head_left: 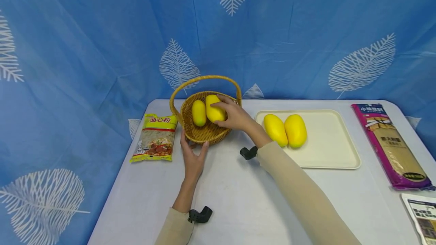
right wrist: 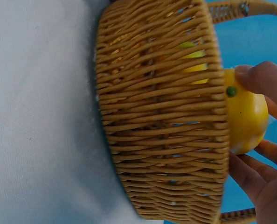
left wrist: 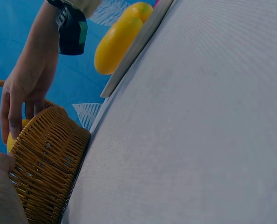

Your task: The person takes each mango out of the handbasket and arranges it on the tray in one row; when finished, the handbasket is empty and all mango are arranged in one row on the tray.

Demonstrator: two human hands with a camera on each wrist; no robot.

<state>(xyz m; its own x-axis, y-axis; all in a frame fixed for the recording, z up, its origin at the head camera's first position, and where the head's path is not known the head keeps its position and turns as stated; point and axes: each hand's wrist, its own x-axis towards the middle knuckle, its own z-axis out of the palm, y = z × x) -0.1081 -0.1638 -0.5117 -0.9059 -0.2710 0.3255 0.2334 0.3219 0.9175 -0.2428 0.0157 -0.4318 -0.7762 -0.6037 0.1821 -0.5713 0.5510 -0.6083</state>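
Observation:
In the head view, a wicker basket point(head_left: 207, 136) with an arched handle stands at the back of the table. My left hand point(head_left: 193, 162) holds its near left side, and the thumb point(left wrist: 2, 162) lies against the weave in the left wrist view. Over the basket, my right hand point(head_left: 235, 114) grips a yellow mango point(head_left: 215, 109), thumb on one side and fingers on the other. The right wrist view shows that mango point(right wrist: 246, 116) rising above the rim, with a green stem spot. Another mango point(head_left: 199, 113) lies inside the basket, to the left of the held one.
Right of the basket, a cream tray point(head_left: 327, 139) bears two more mangoes point(head_left: 285, 131) side by side. A bag of pasta point(head_left: 156, 138) lies left of the basket. Farther right are a purple noodle pack point(head_left: 391, 144) and a partly cut-off package point(head_left: 422, 214). A blue leaf-patterned cloth point(head_left: 272, 48) hangs behind.

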